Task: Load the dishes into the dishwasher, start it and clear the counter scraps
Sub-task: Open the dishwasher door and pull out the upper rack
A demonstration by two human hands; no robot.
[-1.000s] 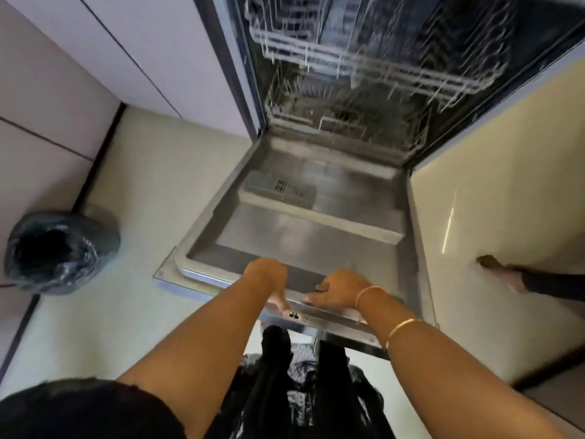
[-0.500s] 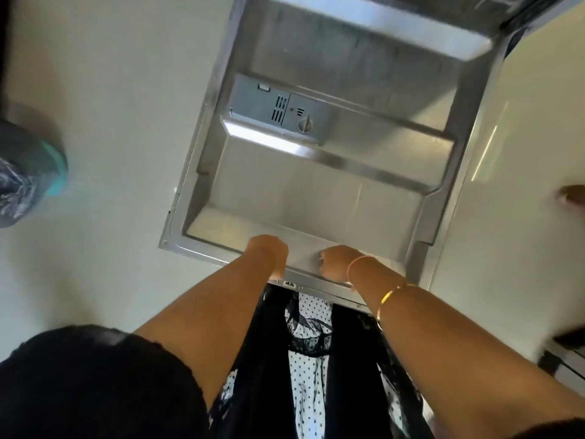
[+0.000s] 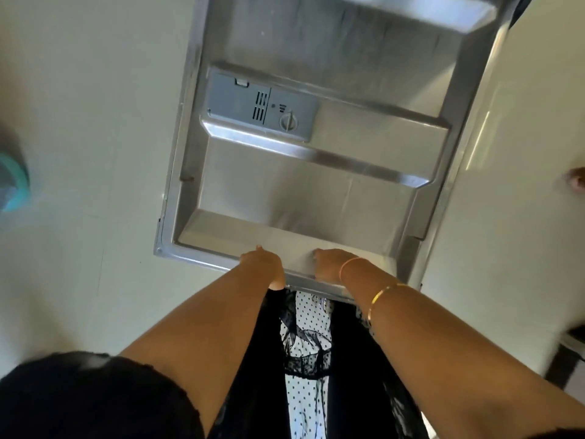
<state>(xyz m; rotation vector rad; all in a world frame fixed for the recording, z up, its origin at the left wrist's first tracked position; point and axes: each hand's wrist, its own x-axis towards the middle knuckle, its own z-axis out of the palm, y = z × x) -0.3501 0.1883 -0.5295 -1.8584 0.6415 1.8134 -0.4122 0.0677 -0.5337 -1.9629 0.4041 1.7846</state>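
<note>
The dishwasher door [image 3: 316, 191] lies open in front of me, its steel inner face up, with the grey detergent dispenser [image 3: 262, 106] near its middle. My left hand [image 3: 262, 264] and my right hand [image 3: 332, 264] both hold the door's near edge, side by side. Their thumbs lie on the inner face and the fingers wrap under the edge, out of sight. No dishes or racks show in this view.
A bin with a teal rim and dark bag [image 3: 11, 182] stands on the pale floor [image 3: 88, 122] at the left edge. Another person's foot [image 3: 576, 182] shows at the right edge. A cream cabinet panel [image 3: 506, 217] flanks the door on the right.
The view has tilted down and closer to the door. The racks have left the picture. Both hands stay on the door's near edge, which has come down further.
</note>
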